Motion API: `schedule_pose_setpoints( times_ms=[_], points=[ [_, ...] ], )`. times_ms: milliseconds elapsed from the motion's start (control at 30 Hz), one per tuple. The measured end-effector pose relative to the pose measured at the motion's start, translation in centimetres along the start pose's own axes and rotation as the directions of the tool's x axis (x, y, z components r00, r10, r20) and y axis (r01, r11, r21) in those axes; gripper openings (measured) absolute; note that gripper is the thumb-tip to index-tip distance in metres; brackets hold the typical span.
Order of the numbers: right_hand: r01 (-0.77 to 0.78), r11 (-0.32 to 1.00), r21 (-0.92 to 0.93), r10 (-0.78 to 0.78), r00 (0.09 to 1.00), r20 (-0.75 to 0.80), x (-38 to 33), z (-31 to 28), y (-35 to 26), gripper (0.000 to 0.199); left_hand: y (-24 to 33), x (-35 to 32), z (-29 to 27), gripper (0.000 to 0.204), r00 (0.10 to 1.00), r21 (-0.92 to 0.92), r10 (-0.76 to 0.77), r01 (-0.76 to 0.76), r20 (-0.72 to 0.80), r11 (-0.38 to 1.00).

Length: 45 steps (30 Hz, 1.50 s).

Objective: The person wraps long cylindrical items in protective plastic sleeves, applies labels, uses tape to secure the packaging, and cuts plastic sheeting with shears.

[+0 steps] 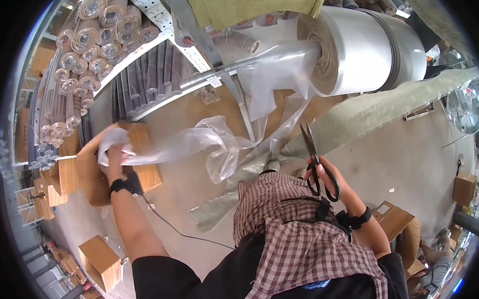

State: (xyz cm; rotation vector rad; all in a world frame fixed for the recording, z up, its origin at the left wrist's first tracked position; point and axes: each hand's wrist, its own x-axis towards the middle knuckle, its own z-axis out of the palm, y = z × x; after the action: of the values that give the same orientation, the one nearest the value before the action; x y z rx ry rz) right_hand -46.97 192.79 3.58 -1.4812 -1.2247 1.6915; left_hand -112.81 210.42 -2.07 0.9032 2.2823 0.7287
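Bright, even daylight fills the scene; glare whitens the plastic roll [369,46], shadows stay soft, and fisheye distortion bends edges into a black rim.

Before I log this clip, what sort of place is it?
Most likely a fabric or packaging warehouse workshop. Metal racks hold stacked rolls of material, a big roll of clear plastic film hangs overhead, and brown cardboard boxes sit on the concrete floor. The right hand holds black scissors.

The plastic film [197,143] runs from the big roll [359,48] down leftward to the cardboard boxes [91,170].
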Motion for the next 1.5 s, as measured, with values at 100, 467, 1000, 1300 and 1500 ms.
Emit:
schedule_pose_setpoints(
  times_ms=[100, 467, 1000, 1300, 1500],
  points=[
    [0.035, 0.999, 0.036, -0.038, 0.997, 0.072, -0.4, 0.9, -0.7, 0.057, -5.6, 3.1, 0.5, 0.025, 0.875, 0.656, -0.013, -0.353, 0.485, 0.667],
    [-0.011, 0.999, 0.051, 0.021, 0.982, -0.188, -4.9, -1.0, 1.4, 0.061, 13.9, -9.7, 26.4, 0.038, 0.628, 0.424, 0.319, -0.742, 0.71, 0.519],
    [-0.038, 0.982, 0.184, 0.106, 0.921, -0.376, -7.8, -1.8, 4.2, 0.05, 19.0, -16.6, 32.7, 0.036, 0.526, -0.399, 0.353, -0.027, 0.774, 0.916],
    [0.264, 0.964, -0.023, -0.26, 0.926, -0.273, -0.9, -1.3, 2.8, 0.074, 23.4, -20.2, 22.7, 0.051, 0.049, -0.418, 0.601, 0.764, 0.797, 0.492],
    [0.391, 0.905, -0.17, -0.425, 0.852, -0.305, 10.5, 5.1, -0.5, 0.111, 21.5, -26.6, 25.3, 0.061, 0.127, -0.343, 0.543, 0.884, 0.83, 0.319]
  ],
)
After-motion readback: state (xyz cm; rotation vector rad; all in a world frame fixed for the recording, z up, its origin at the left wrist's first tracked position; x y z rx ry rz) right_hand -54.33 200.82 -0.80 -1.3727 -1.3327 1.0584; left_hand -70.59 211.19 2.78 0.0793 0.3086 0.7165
